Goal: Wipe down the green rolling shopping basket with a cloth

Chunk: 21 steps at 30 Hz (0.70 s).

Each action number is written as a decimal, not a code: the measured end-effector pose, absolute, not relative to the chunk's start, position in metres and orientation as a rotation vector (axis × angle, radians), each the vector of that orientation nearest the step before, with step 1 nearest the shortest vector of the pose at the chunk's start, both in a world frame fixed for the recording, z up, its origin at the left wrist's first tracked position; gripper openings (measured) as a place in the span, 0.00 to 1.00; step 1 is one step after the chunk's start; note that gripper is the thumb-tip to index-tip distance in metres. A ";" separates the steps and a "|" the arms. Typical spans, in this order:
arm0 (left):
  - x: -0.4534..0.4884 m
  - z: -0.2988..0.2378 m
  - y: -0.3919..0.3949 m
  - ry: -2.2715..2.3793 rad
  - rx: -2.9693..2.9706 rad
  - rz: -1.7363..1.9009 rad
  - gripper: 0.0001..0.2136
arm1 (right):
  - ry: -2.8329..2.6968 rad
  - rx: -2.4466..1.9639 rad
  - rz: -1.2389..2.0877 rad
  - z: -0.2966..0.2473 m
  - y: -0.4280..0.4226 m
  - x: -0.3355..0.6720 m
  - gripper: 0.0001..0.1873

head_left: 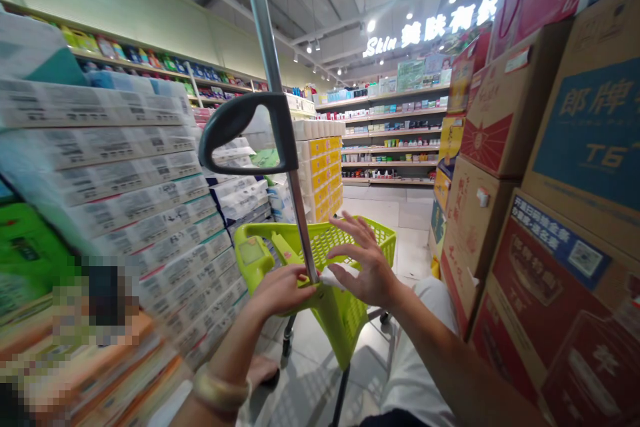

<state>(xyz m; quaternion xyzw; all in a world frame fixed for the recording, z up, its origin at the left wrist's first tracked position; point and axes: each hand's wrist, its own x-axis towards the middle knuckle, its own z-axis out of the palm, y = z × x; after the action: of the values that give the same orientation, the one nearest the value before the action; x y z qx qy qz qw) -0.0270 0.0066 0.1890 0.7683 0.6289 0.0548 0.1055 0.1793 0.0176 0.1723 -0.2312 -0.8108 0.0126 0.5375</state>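
Note:
A lime-green plastic shopping cart (pixel 345 327) stands right in front of me, with a lattice basket. A metal pole (pixel 299 213) rises from its near rim and carries a dark grey loop handle (pixel 245 133). My left hand (pixel 283 288) is closed on the near rim, against the pole's base; its fingertips are partly hidden. Over the basket's near side, my right hand (pixel 365 267) has its fingers spread apart. A crumpled white piece, like tissue or cloth (pixel 337 277), lies under its thumb at the rim; whether the hand touches it I cannot tell.
Tall stacks of white wrapped packs (pixel 145 213) line the left side. Printed cardboard boxes (pixel 480 120) are piled close on the right. Yellow-and-white packs (pixel 320 167) and product shelves (pixel 390 133) stand ahead, beyond the tiled floor (pixel 407 233). A foot (pixel 263 372) shows at lower left.

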 end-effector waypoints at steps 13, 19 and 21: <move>-0.053 0.194 -0.005 2.126 2.375 0.178 0.15 | -2.109 -0.790 0.194 0.070 0.032 0.105 0.23; -0.053 0.187 -0.008 2.283 2.179 0.274 0.17 | -2.037 -0.766 0.166 0.048 0.045 0.109 0.23; -0.055 0.182 -0.008 2.334 2.153 0.225 0.18 | -1.947 -0.835 0.151 0.035 0.054 0.118 0.22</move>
<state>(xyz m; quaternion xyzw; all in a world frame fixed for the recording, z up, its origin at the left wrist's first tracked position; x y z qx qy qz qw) -0.0552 -0.0084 0.1824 0.6761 0.7331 0.0705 -0.0208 0.1183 0.0537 0.0354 -0.3432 -0.8005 0.0620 0.4874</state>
